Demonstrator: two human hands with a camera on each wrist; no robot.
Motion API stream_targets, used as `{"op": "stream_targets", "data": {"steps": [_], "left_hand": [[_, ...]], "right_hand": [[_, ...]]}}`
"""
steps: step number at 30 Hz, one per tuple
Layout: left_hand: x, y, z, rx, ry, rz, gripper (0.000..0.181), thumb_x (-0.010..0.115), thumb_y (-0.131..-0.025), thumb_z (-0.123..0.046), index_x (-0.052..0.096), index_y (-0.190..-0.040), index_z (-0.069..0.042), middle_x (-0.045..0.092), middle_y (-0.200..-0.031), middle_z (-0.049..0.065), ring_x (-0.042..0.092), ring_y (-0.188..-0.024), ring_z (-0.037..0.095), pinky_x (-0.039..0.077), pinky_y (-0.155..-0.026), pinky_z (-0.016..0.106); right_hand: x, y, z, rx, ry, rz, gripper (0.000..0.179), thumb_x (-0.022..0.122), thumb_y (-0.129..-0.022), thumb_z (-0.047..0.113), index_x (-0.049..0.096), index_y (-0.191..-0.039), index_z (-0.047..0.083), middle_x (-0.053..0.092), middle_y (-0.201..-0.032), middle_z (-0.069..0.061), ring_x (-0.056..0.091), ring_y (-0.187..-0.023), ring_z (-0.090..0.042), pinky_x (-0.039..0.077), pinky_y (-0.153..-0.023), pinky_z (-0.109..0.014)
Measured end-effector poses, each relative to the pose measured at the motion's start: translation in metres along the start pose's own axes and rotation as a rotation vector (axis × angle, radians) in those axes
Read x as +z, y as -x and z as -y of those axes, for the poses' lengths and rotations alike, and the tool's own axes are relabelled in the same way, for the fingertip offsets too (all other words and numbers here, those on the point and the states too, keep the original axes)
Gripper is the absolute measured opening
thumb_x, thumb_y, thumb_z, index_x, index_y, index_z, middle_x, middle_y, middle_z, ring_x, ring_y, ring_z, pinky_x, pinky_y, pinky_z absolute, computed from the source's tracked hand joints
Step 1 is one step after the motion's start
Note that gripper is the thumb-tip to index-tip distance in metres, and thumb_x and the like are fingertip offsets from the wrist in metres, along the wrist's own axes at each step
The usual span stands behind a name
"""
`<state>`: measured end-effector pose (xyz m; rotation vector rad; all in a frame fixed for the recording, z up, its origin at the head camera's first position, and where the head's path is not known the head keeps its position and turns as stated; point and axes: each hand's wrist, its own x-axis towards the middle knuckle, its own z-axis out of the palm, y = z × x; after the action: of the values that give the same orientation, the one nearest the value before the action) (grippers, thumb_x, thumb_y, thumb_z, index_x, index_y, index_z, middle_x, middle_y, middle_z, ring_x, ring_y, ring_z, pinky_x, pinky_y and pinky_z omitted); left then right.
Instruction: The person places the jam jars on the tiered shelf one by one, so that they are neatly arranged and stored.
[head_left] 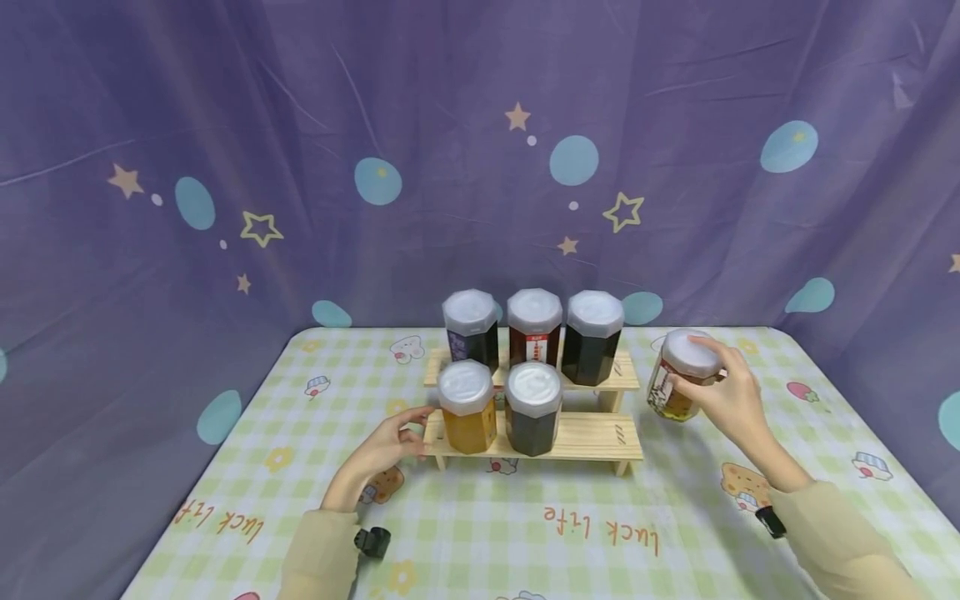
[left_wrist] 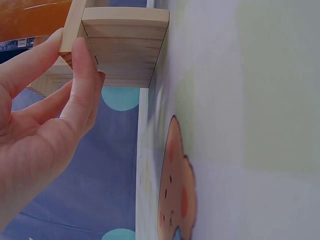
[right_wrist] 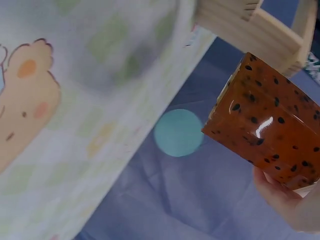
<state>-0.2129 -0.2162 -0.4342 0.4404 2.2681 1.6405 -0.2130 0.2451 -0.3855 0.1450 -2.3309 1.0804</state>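
Observation:
My right hand [head_left: 731, 396] grips a jar [head_left: 678, 396] with a whitish lid near its top, to the right of a two-tier wooden rack [head_left: 592, 437]. In the right wrist view the jar [right_wrist: 270, 125] shows orange contents speckled with black seeds, held clear of the table. My left hand [head_left: 386, 446] is at the rack's left end. Its thumb and fingers [left_wrist: 82, 85] pinch the edge of the lower board. On that board stand an amber jar [head_left: 468, 425] and a dark grey jar [head_left: 532, 427], the right part of the board bare.
Three dark jars stand on the upper tier: one with a purple label [head_left: 472, 346], one with a red-and-white label [head_left: 534, 342] and a black one [head_left: 590, 354]. A green-checked cloth [head_left: 480, 521] covers the table. Behind hangs a purple curtain [head_left: 465, 125].

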Motion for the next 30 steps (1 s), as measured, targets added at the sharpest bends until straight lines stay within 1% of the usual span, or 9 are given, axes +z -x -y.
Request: {"op": "stream_targets", "data": {"steps": [3, 8, 10, 14, 18, 25, 27, 30], "left_hand": [[0.000, 0.000, 0.000, -0.006, 0.002, 0.001, 0.060, 0.057, -0.082, 0.002, 0.028, -0.134, 0.009, 0.035, -0.122, 0.028, 0.059, -0.074, 0.019, 0.048, -0.070, 0.042], [0.000, 0.000, 0.000, -0.008, 0.006, 0.003, 0.060, 0.057, -0.082, 0.002, 0.028, -0.133, 0.009, 0.037, -0.121, 0.028, 0.059, -0.074, 0.020, 0.048, -0.071, 0.042], [0.000, 0.000, 0.000, -0.008, 0.007, 0.005, 0.060, 0.057, -0.082, 0.001, 0.028, -0.133, 0.009, 0.037, -0.120, 0.027, 0.059, -0.074, 0.020, 0.048, -0.071, 0.042], [0.000, 0.000, 0.000, -0.005, 0.007, 0.003, 0.060, 0.058, -0.082, 0.001, 0.028, -0.133, 0.009, 0.038, -0.119, 0.027, 0.059, -0.074, 0.021, 0.049, -0.070, 0.042], [0.000, 0.000, -0.001, -0.002, 0.008, -0.001, 0.060, 0.059, -0.081, 0.001, 0.029, -0.133, 0.009, 0.039, -0.118, 0.027, 0.059, -0.073, 0.022, 0.049, -0.069, 0.041], [0.000, 0.000, 0.000, -0.008, 0.012, 0.004, 0.061, 0.058, -0.082, 0.000, 0.028, -0.133, 0.009, 0.039, -0.118, 0.027, 0.059, -0.076, 0.028, 0.048, -0.070, 0.042], [0.000, 0.000, 0.000, -0.008, 0.012, 0.005, 0.061, 0.058, -0.082, 0.000, 0.028, -0.133, 0.009, 0.039, -0.119, 0.027, 0.059, -0.076, 0.028, 0.048, -0.070, 0.042], [0.000, 0.000, 0.000, -0.010, 0.012, 0.002, 0.060, 0.059, -0.082, 0.000, 0.028, -0.133, 0.009, 0.039, -0.119, 0.027, 0.059, -0.075, 0.025, 0.048, -0.070, 0.042]], "right_hand": [[-0.004, 0.003, 0.010, -0.022, -0.009, 0.005, 0.057, 0.075, -0.068, 0.011, 0.052, -0.120, 0.006, 0.047, -0.112, -0.018, 0.047, -0.095, -0.027, 0.034, -0.069, -0.006], [-0.009, 0.010, 0.027, -0.069, -0.006, 0.000, 0.058, 0.077, -0.065, 0.008, 0.054, -0.118, 0.008, 0.049, -0.108, -0.013, 0.041, -0.092, -0.001, 0.034, -0.071, -0.004], [-0.010, 0.013, 0.033, -0.084, 0.000, 0.001, 0.058, 0.077, -0.064, 0.008, 0.055, -0.118, 0.009, 0.050, -0.106, -0.011, 0.039, -0.090, 0.005, 0.035, -0.071, -0.006], [-0.010, 0.017, 0.042, -0.094, 0.005, 0.004, 0.058, 0.077, -0.064, 0.007, 0.056, -0.117, 0.010, 0.050, -0.105, -0.009, 0.039, -0.090, 0.006, 0.036, -0.071, -0.009], [-0.010, 0.020, 0.048, -0.092, -0.012, 0.012, 0.058, 0.077, -0.063, 0.006, 0.056, -0.117, 0.010, 0.050, -0.107, -0.009, 0.039, -0.091, 0.006, 0.036, -0.071, -0.008], [-0.004, 0.026, 0.056, -0.107, -0.037, 0.047, 0.059, 0.078, -0.062, 0.004, 0.056, -0.116, 0.010, 0.050, -0.110, -0.008, 0.040, -0.092, 0.005, 0.037, -0.072, -0.011], [-0.002, 0.028, 0.058, -0.116, -0.048, 0.052, 0.059, 0.078, -0.061, 0.004, 0.056, -0.116, 0.010, 0.050, -0.110, -0.007, 0.041, -0.092, 0.005, 0.037, -0.071, -0.012], [0.001, 0.031, 0.063, -0.127, -0.074, 0.065, 0.060, 0.079, -0.060, 0.002, 0.056, -0.116, 0.010, 0.050, -0.111, -0.005, 0.042, -0.092, 0.004, 0.037, -0.072, -0.010]]}}
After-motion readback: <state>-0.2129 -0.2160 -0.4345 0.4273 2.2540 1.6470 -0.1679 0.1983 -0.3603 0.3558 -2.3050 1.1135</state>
